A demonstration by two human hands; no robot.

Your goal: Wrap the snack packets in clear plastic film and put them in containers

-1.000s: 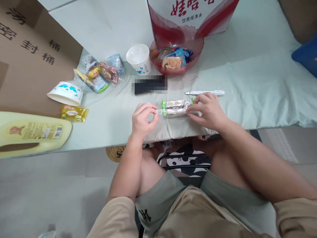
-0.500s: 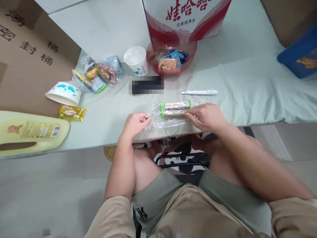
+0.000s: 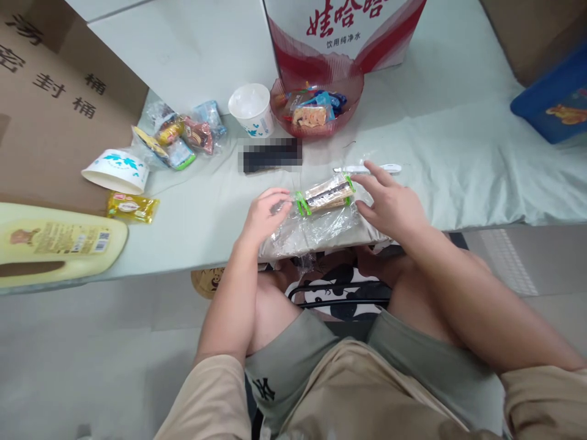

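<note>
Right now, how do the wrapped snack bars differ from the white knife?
The wrapped snack bars have green ends; the white knife shows no green. The bars are broad, the knife slim. The bars are between the left hand and right hand; the latter partly hides the knife. Both are near that hand.

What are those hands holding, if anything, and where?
The right hand is open beside the wrapped snack bars, with no grip visible. Whether the left hand, near their left end, pinches the clear film cannot be told.
</note>
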